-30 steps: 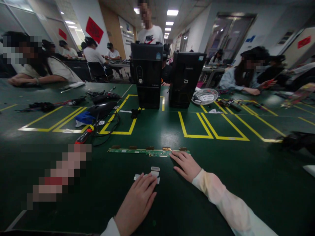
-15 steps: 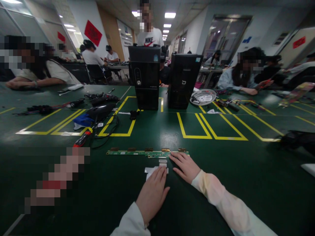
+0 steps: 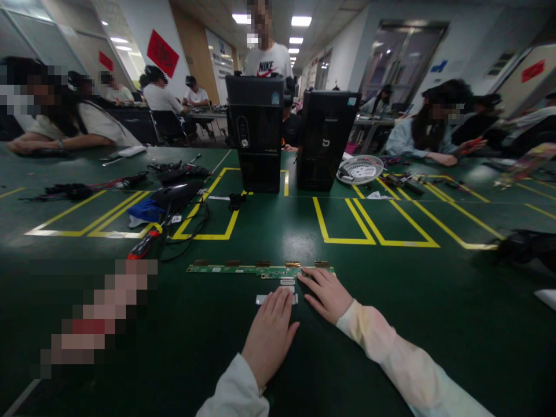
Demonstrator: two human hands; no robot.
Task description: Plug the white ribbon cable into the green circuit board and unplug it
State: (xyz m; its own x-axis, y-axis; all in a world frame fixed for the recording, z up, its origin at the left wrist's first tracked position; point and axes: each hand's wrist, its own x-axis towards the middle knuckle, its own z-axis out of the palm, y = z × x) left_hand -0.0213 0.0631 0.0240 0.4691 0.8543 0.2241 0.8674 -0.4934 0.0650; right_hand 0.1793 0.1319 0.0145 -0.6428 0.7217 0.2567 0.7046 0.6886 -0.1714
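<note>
A long, narrow green circuit board [image 3: 234, 270] lies crosswise on the table, with several copper-brown tabs along its far edge. From the middle of its near edge comes a white flat ribbon cable [image 3: 261, 299]. My left hand [image 3: 269, 336] rests flat over that cable, fingers stretched forward, hiding part of it. With fingers spread, my right hand [image 3: 328, 294] touches the right part of the board and covers some of its near edge. Neither hand is closed around anything.
Two black computer towers [image 3: 256, 133] [image 3: 328, 139] stand beyond the board. A white basket [image 3: 359, 169] holds small parts. To the left lie a screwdriver [image 3: 144, 244], cables [image 3: 73, 191] and a blue cloth-like item [image 3: 145, 212]. Yellow tape marks the green table [image 3: 174, 347]. Several people sit around.
My left hand has slid slightly forward over the ribbon cable and covers more of it. My right hand stays on the board. The view has tilted a little.
</note>
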